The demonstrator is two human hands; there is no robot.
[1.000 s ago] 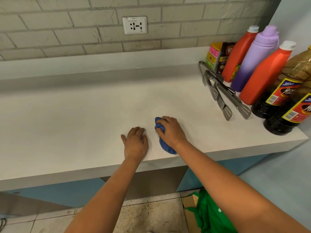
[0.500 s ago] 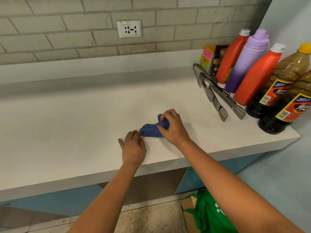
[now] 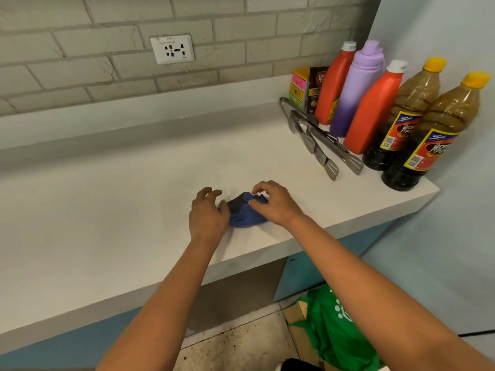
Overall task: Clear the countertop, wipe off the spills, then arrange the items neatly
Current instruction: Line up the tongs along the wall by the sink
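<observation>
Blue cloth (image 3: 245,216), white countertop (image 3: 112,207)

Countertop (image 3: 107,199) bare leftward, tongs (image 3: 318,145) and bottles (image 3: 372,108) crowd the right end

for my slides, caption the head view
Both hands bunch a crumpled blue cloth on the white countertop.

Two hands, the left hand (image 3: 207,215) and the right hand (image 3: 276,203), are showing. One blue cloth (image 3: 245,214) is lying on one white countertop (image 3: 107,210). Two red bottles (image 3: 333,84) (image 3: 373,108), one purple bottle (image 3: 357,88) and two brown bottles with yellow caps (image 3: 409,113) (image 3: 439,129) are standing there. Two metal tongs (image 3: 308,137) (image 3: 334,145) are lying beside them. One wall socket (image 3: 172,49) is sitting above.
</observation>
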